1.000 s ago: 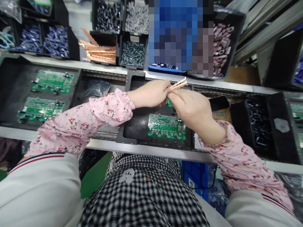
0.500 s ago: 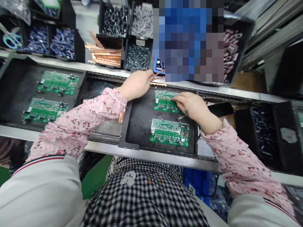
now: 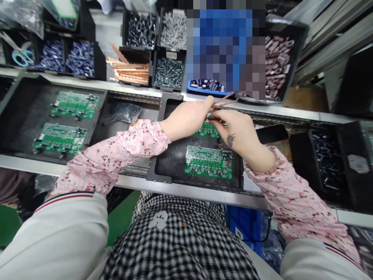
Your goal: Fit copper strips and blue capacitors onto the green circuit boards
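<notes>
Left hand (image 3: 186, 118) closed, fingertips pinching thin copper strips (image 3: 225, 100) that stick out up and to the right, past the far rim of the black tray (image 3: 169, 155); right hand (image 3: 234, 128) just beside it, fingers curled and meeting the left fingertips at the near end of the strips, thumb and forefinger look pinched on them too, exact grip partly hidden; small dark mark on the back of the right hand; both hands held above the tray, over its far circuit board (image 3: 208, 131), which they mostly cover; near circuit board (image 3: 209, 161) lies flat and fully in view in the same tray, apart from the hands; both forearms in pink floral sleeves (image 3: 116, 155); to the left a second black tray (image 3: 17, 116) with two more green boards (image 3: 67, 120), one behind the other; between the trays a dark plastic bag (image 3: 124, 112); back shelf holds bins: a bin of copper strips (image 3: 131, 70) piled loose, a bin of dark screws (image 3: 169, 73) just right of it, blue parts (image 3: 67, 58) further left, scissors (image 3: 19, 54) at far left, metal lugs (image 3: 276, 62) at right; a dark phone (image 3: 272, 134) lies just right of the right hand.
</notes>
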`<state>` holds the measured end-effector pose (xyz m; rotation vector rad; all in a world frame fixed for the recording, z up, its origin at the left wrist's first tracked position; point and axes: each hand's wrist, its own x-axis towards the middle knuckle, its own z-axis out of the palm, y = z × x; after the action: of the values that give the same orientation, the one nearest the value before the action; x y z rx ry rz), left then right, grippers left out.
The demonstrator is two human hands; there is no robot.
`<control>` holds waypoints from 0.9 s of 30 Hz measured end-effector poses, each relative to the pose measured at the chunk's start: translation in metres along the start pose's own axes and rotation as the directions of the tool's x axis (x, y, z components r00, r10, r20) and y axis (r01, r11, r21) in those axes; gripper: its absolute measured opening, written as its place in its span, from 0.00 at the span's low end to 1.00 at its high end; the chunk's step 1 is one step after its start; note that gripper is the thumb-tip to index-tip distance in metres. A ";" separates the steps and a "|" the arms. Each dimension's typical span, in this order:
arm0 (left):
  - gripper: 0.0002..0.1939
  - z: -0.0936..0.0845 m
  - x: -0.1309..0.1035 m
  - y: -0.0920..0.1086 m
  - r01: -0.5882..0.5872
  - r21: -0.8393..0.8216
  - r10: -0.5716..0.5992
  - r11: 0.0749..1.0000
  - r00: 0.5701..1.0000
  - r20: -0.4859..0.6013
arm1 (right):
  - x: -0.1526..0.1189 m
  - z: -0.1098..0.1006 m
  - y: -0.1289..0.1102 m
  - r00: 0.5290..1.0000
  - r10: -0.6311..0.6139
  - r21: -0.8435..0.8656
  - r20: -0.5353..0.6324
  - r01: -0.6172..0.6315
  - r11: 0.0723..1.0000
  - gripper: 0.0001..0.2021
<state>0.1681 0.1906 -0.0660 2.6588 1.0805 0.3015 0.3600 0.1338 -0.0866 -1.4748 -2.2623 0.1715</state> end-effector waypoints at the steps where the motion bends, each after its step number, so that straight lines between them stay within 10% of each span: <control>1: 0.15 0.001 0.000 -0.003 0.015 -0.003 -0.015 1.000 1.000 -0.011 | -0.004 0.001 0.005 1.000 0.007 0.007 0.012 -0.007 1.000 0.11; 10: 0.11 0.009 -0.013 -0.040 0.154 -0.234 -0.161 0.960 0.987 -0.011 | -0.019 0.028 0.028 0.979 -0.063 -0.039 0.193 0.072 0.997 0.16; 18: 0.08 0.001 -0.018 -0.036 0.360 -0.489 -0.335 0.795 0.932 0.142 | -0.009 0.018 0.009 0.971 -0.096 -0.168 0.217 0.134 0.977 0.15; 23: 0.09 -0.007 -0.026 -0.001 0.406 -0.708 -0.104 0.577 0.897 0.430 | -0.019 -0.002 -0.029 0.983 -0.184 -0.176 0.007 0.182 0.967 0.15; 27: 0.10 -0.007 -0.042 0.009 0.229 -0.598 -0.024 0.768 0.943 0.332 | -0.058 -0.003 -0.036 0.983 -0.184 -0.039 0.019 0.185 0.982 0.13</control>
<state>0.1430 0.1559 -0.0608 1.9347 0.8573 0.1712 0.3508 0.0666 -0.0886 -1.2778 -2.4124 0.0819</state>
